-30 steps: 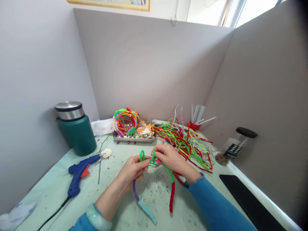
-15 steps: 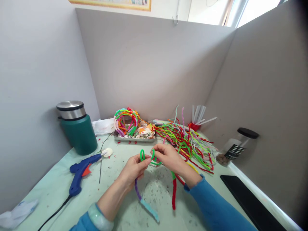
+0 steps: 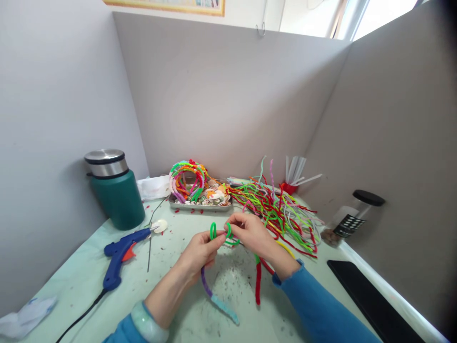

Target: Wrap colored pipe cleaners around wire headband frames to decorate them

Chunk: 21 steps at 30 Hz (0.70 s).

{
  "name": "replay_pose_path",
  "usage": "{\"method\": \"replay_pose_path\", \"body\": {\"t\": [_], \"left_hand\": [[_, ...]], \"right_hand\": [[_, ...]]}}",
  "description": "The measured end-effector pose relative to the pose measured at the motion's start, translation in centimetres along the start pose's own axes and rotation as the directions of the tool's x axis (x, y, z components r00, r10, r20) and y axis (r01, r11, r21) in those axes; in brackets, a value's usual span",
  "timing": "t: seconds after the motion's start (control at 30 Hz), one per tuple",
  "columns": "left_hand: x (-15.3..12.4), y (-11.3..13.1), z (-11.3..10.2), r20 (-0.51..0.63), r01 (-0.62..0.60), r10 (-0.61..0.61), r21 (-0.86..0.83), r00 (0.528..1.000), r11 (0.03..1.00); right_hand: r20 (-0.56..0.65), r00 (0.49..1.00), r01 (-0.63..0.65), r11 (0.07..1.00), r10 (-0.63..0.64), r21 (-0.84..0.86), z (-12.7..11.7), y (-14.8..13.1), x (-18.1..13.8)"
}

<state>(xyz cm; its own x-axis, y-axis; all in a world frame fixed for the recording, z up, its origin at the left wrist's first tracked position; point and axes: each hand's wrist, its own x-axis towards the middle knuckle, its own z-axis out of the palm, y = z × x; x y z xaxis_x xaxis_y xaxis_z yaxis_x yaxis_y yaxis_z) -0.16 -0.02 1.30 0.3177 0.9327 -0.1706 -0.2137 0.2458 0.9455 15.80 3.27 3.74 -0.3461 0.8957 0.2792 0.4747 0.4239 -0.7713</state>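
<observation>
- Green pipe-cleaner loops (image 3: 213, 231) sat at frame centre, above the counter (image 3: 71, 286), pinched between both hands.
- Left hand (image 3: 200, 252): fingers closed on the loops; wrapped headband (image 3: 223, 307) hung below it.
- Right hand (image 3: 252, 233): fingertips closed on the loops.
- Blue glue gun (image 3: 119, 255) lay at lower left.

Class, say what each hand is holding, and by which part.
Both hold one multicoloured pipe-cleaner band at its green looped top: left hand at one loop, right hand at the other.
</observation>
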Motion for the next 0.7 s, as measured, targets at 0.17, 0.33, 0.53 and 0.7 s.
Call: {"method": "replay_pose_path", "body": {"t": [0.17, 0.33, 0.53, 0.7], "left_hand": [[0.2, -0.1, -0.2, -0.009, 0.002, -0.002, -0.002, 1.0, 1.0], [0.2, 0.0, -0.2, -0.013, 0.006, -0.006, -0.01, 1.0, 1.0], [0.2, -0.2, -0.3, -0.027, -0.012, 0.012, -0.012, 1.0, 1.0], [0.0, 0.0, -0.2, -0.015, -0.017, 0.018, 0.028, 1.0, 0.999]], "right_hand": [[0.04, 0.999, 0.019, 1.0, -0.019, 0.006, -0.8, -0.5, 0.0], [0.312, 0.95, -0.03, 0.988, -0.02, 0.155, -2.4, -1.2, -0.4], [0.197, 0.979, 0.042, 0.999, -0.043, 0.011, -1.8, -1.5, -0.4], [0.224, 0.97, 0.103, 0.995, -0.099, -0.008, -1.9, -1.8, -0.5]]}}
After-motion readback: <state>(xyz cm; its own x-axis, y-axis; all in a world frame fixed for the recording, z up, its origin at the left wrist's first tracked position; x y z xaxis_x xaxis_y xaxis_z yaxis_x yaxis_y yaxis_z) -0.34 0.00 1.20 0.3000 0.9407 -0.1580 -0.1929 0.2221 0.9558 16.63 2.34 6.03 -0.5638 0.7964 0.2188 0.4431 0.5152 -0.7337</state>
